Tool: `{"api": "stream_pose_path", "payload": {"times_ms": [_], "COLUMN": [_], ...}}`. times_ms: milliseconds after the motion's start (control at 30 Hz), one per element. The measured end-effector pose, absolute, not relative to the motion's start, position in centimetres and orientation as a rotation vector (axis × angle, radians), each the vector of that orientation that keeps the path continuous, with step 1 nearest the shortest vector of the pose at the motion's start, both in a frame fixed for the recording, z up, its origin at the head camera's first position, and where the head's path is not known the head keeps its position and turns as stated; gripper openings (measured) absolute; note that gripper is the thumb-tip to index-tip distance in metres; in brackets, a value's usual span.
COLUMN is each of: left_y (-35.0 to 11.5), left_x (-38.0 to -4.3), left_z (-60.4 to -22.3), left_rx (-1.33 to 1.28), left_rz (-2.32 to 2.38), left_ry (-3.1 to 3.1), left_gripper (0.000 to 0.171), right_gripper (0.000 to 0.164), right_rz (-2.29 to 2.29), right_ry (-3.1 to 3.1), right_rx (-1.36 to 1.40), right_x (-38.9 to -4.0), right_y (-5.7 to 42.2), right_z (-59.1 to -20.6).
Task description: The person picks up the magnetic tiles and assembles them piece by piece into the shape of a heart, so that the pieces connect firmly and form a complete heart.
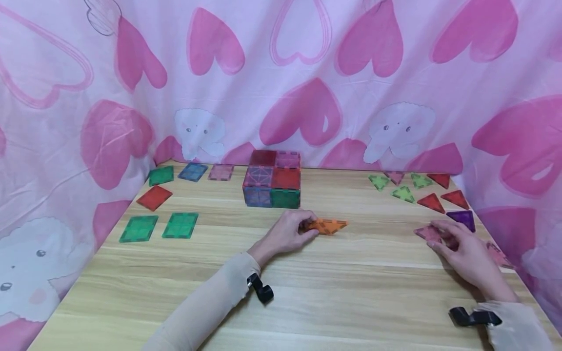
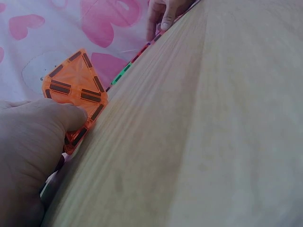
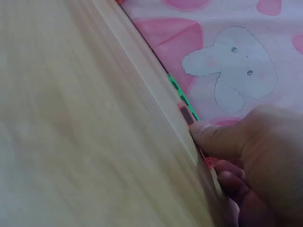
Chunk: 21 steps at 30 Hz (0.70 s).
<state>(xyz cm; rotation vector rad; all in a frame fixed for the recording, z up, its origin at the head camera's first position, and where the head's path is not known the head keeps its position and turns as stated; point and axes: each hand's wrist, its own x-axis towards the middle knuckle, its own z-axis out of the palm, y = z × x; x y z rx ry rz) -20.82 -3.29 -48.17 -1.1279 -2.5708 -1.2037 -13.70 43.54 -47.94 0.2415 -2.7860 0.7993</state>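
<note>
My left hand [image 1: 287, 231] grips orange magnetic tiles [image 1: 330, 226] just above the table, in front of the tile block. In the left wrist view the thumb presses on these orange pieces [image 2: 78, 82], which join along a seam and taper to a point. Toward the right side, my right hand [image 1: 467, 253] pinches a pink triangular magnetic tile [image 1: 426, 233] low over the wood. Its thumb lies on the tile's edge [image 3: 187, 115] in the right wrist view, with the other fingers curled beneath. Close behind this hand lies a purple triangular tile [image 1: 464, 219].
A box-shaped block of square magnetic tiles [image 1: 287, 178] stands at the back middle. Square tiles in green [image 1: 180, 225], red [image 1: 154, 198], blue [image 1: 192, 171] and pink [image 1: 221, 172] lie left. Several green [image 1: 403, 194] and red triangles [image 1: 431, 203] lie back right; another pink tile [image 1: 498, 254] is at the right edge.
</note>
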Motion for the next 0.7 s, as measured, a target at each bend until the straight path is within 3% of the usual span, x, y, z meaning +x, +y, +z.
{"api": "stream_pose_path", "payload": {"times_ms": [300, 533, 700], "left_y": [-3.3, -3.0, -2.6], "left_x": [-20.8, -20.9, -21.1], "left_z": [-48.2, -48.1, -48.3], "left_rx": [-1.146, -1.140, -1.151], "left_rz": [-1.195, -1.187, -1.176], "left_ry": [-2.559, -2.569, -2.579], "left_gripper": [0.010, 0.011, 0.011], "right_gripper": [0.072, 0.032, 0.025], "right_rz": [1.241, 1.335, 1.287], "right_ry": [-2.653, -2.578, -2.637], "right_rx": [0.400, 0.495, 0.546], "right_x": [-13.6, -13.8, -14.6], "right_y": [41.0, 36.5, 33.2], "right_z": [-48.1, -48.4, -48.5]}}
